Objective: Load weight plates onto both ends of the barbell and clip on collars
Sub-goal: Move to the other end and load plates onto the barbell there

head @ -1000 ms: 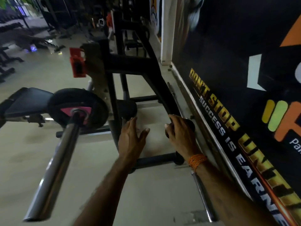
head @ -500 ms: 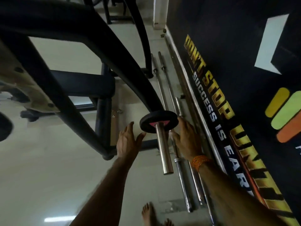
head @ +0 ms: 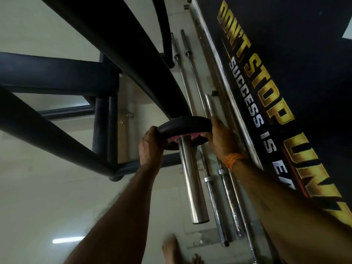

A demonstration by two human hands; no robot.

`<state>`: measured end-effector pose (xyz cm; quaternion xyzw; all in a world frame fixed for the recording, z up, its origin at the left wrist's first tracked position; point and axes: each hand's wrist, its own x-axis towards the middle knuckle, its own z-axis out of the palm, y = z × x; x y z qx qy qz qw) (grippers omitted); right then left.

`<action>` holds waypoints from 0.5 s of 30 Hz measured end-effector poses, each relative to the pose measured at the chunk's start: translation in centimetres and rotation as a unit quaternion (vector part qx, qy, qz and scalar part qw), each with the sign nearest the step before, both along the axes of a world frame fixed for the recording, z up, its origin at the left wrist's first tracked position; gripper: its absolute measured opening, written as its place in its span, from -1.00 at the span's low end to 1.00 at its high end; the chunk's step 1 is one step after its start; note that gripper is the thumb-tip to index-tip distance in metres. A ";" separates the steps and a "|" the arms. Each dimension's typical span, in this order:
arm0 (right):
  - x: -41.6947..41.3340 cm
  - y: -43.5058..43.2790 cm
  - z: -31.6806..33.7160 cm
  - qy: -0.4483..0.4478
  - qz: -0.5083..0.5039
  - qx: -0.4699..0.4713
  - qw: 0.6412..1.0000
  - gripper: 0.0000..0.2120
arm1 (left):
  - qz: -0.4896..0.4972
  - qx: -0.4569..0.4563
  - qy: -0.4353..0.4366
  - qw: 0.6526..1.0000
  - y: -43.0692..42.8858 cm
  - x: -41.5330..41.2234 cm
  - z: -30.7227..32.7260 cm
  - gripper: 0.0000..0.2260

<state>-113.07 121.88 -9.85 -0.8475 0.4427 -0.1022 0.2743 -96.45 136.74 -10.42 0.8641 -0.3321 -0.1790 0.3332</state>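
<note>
Fingers (head: 214, 124) of the left hand (head: 149, 149) and right hand (head: 219, 143) clasp opposite rims of the small black round weight plate (head: 183, 125), threaded far along the chrome steel barbell sleeve (head: 191, 180); likely dense and rigid, best held by 2 edges.

1. Both bare forearms reach forward from the lower edge of the view and converge toward the middle.
2. The left hand (head: 150, 147) grips the left rim of the weight plate (head: 183, 124), its fingers curled round the edge.
3. The right hand (head: 219, 140) grips the opposite rim in the same way.
4. An orange thread band (head: 233, 161) circles the right wrist.
5. A bare foot (head: 171, 246) shows below the arms.
</note>
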 end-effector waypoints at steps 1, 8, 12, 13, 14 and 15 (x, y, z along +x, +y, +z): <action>0.0 -0.1 -0.2 -0.003 0.000 -0.004 1.000 -0.53 | 0.002 -0.005 -0.007 1.000 0.1 0.0 -0.2 -0.85; -2.7 2.9 0.3 0.004 -0.008 0.007 1.000 -0.48 | -0.007 -0.004 -0.016 1.000 2.6 -1.9 -0.4 -0.95; -6.7 7.0 0.2 0.006 -0.004 0.008 1.000 -0.54 | -0.009 -0.025 -0.005 1.000 7.2 -5.9 -0.1 -0.90; -8.0 8.1 0.2 0.004 0.000 0.006 1.000 -0.55 | -0.003 -0.033 -0.002 0.999 8.6 -7.3 0.2 -0.89; -9.2 9.4 0.4 0.004 0.004 0.006 1.000 -0.57 | 0.002 -0.040 0.001 0.999 10.0 -8.7 0.5 -0.88; -10.5 10.6 0.5 0.001 0.008 0.008 1.000 -0.58 | 0.005 -0.047 0.005 0.999 11.5 -10.1 0.7 -0.86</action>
